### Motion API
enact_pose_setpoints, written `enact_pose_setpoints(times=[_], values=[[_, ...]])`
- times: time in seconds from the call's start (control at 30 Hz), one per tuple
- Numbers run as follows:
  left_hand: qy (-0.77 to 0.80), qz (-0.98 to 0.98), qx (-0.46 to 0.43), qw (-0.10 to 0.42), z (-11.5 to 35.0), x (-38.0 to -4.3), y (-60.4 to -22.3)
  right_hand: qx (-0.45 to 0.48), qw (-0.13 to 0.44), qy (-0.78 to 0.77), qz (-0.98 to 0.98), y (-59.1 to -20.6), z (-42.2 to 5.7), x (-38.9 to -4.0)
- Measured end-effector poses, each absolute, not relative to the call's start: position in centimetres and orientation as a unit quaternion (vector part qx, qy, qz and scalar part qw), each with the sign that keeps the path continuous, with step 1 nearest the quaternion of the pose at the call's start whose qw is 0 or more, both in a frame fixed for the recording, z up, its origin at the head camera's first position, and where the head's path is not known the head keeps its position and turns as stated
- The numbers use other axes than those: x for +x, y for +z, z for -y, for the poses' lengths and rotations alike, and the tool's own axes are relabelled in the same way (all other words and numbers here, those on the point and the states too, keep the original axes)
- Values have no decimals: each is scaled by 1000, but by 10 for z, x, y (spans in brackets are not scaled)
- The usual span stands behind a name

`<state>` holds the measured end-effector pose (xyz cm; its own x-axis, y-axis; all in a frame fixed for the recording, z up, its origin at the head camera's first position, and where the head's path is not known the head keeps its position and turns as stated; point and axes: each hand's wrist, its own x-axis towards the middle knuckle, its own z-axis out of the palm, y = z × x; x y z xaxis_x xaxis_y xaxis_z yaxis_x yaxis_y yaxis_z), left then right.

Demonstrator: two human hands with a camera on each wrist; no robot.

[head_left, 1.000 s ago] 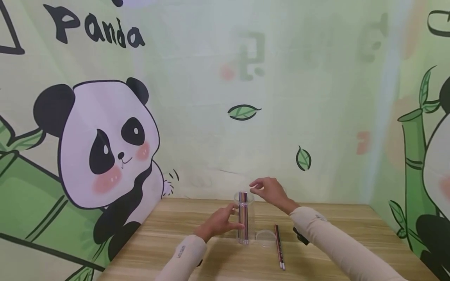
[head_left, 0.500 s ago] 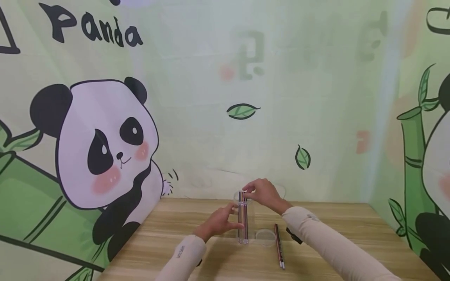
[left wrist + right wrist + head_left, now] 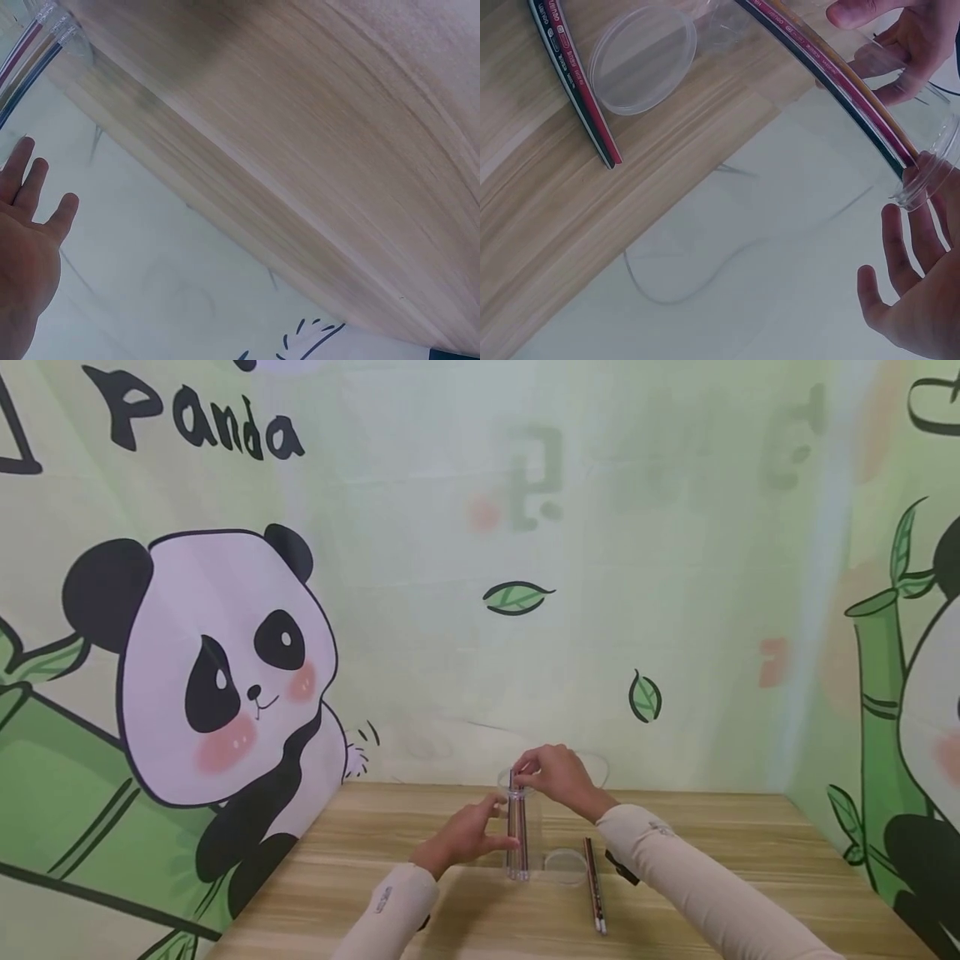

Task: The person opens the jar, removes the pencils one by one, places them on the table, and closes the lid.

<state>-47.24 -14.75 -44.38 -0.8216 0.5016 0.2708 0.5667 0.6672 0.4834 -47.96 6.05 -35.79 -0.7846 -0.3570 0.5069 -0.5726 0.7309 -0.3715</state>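
A tall clear plastic jar [image 3: 535, 839] stands upright on the wooden table with several pencils [image 3: 517, 839] inside. My left hand [image 3: 467, 837] holds the jar round its side, thumb in front. My right hand [image 3: 561, 774] is at the jar's mouth, and its fingertips pinch the upper ends of the pencils. In the right wrist view, dark, red and orange pencils [image 3: 840, 82] run up to those fingertips [image 3: 922, 169], just inside the jar's rim [image 3: 919, 196]. Only part of the left hand [image 3: 30, 247] appears in the left wrist view.
Right of the jar lies a round clear lid [image 3: 566, 866]. Two pencils [image 3: 595, 889], one red and one dark, lie side by side just past it. Behind the table [image 3: 712, 852] hangs a backdrop [image 3: 420, 610] with panda drawings.
My right hand has come left and slightly down from beside the jar to its mouth, and now grips the pencil tops. The left hand stays on the jar.
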Motion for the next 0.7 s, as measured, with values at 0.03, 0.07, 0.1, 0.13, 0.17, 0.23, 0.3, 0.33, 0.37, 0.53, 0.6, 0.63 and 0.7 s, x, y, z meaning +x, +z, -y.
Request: enact_pose_setpoints(times=[0.03,0.07,0.1,0.13,0.17,0.23,0.3,0.33,0.37,0.53,0.6,0.63,0.7], values=[[-283,912,-291,56,148,-472,-444,254,203,265,908,-358,-60,-479],[-282,913,-289,53,148,-471,-444,253,202,265,908,-359,-60,-480],[-281,914,-287,52,149,-471,-444,252,200,266,909,-359,-59,-480],[-282,915,-285,50,149,-470,-444,252,201,266,908,-360,-59,-480],[-282,916,-282,49,150,-470,-443,254,203,265,908,-360,-58,-481],[-279,918,-277,53,151,-470,-442,253,205,262,909,-361,-58,-481],[-278,918,-276,61,152,-472,-441,252,208,260,909,-361,-58,-482],[-278,917,-277,66,152,-473,-440,251,210,259,909,-361,-58,-482],[-277,917,-278,71,152,-474,-439,250,212,257,909,-361,-58,-483],[-277,916,-278,82,152,-479,-434,243,230,259,906,-361,-60,-482],[-276,917,-275,83,152,-479,-432,240,235,259,906,-361,-60,-482],[-276,917,-275,83,151,-479,-431,237,235,258,907,-361,-60,-482],[-275,918,-274,86,151,-478,-430,233,235,259,908,-362,-59,-481]])
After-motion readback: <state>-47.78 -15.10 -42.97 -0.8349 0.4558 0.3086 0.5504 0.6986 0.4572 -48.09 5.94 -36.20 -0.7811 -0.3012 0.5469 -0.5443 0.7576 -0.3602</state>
